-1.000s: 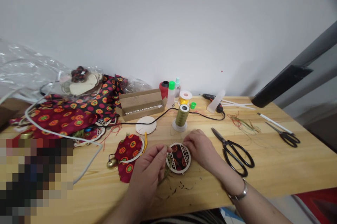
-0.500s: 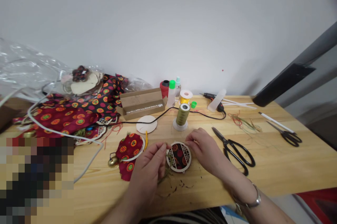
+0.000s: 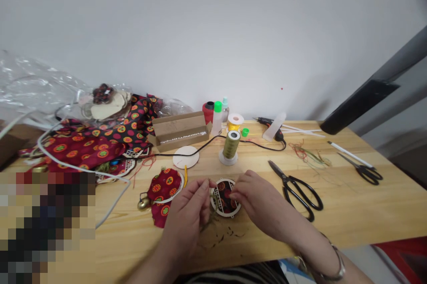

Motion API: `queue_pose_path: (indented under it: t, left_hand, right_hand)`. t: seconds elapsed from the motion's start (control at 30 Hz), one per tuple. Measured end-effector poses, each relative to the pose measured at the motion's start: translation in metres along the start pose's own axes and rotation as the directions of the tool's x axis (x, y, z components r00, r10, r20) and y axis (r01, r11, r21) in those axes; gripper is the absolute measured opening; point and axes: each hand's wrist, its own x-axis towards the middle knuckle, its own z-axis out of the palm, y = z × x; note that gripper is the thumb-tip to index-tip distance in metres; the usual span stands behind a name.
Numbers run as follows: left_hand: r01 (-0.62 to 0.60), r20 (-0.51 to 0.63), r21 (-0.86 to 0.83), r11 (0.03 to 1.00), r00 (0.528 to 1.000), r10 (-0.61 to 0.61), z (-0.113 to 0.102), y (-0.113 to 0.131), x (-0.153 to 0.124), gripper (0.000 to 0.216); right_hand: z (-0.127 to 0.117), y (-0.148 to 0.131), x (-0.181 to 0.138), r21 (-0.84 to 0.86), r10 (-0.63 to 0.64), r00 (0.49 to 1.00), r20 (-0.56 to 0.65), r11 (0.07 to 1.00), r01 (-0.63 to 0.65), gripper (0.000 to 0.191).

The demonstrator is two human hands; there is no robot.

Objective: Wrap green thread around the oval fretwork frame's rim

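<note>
My left hand [image 3: 190, 208] is closed in a pinch on olive-green thread [image 3: 214, 204], whose strands hang below the fingers. Just to its right lies a round white openwork frame [image 3: 217, 210] backed with dark patterned fabric [image 3: 227, 195], flat on the table. Over the right edge of that frame my right hand [image 3: 255, 197] has its fingertips pinched together; anything between them is too fine to make out. A spool of olive thread [image 3: 231, 147] stands upright behind the frame. Left of my left hand is a red patterned fabric piece [image 3: 165, 184] with a white rim and a brass bell [image 3: 144, 202].
Large black scissors [image 3: 290, 184] lie right of my right hand, smaller scissors [image 3: 363, 173] farther right. Behind are a cardboard box [image 3: 180, 128], a green-capped bottle [image 3: 217, 119], yellow cord [image 3: 234, 126] and a glue gun [image 3: 267, 122]. Patterned cloth [image 3: 90, 142] is heaped left.
My right hand has moved left and slightly down, from the frame's upper right edge to over its right side. My left hand has stayed almost in place, still pinching.
</note>
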Motion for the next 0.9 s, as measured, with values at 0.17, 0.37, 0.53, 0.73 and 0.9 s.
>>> queue_pose_path:
  t: [0.17, 0.37, 0.53, 0.73, 0.9]
  left_hand:
    - [-0.041, 0.059, -0.181, 0.983, 0.997, 0.053, 0.005, 0.013, -0.001, 0.013]
    - [-0.093, 0.139, -0.312, 0.945, 0.980, 0.143, 0.008, 0.027, -0.001, 0.013]
    - [-0.089, 0.114, -0.341, 0.936, 0.984, 0.135, 0.008, 0.028, -0.002, 0.010]
    - [-0.089, 0.089, -0.375, 0.923, 0.987, 0.131, 0.005, 0.028, 0.000, 0.010]
    - [-0.123, 0.091, -0.378, 0.918, 0.981, 0.169, 0.002, 0.030, 0.002, 0.009]
  right_hand:
    - [0.010, -0.007, -0.001, 0.417, -0.039, 0.992, -0.117, 0.905, 0.085, 0.041]
    - [0.012, -0.028, 0.008, 0.707, -0.152, 0.987, 0.046, 0.703, 0.075, 0.049]
    - [0.017, -0.028, 0.011, 0.719, -0.038, 0.992, 0.123, 0.692, -0.062, 0.015]
    - [0.014, -0.019, 0.004, 0.619, 0.068, 0.988, 0.141, 0.772, -0.142, 0.024]
    - [0.007, -0.009, -0.001, 0.716, 0.137, 0.963, 0.232, 0.646, -0.265, 0.021]
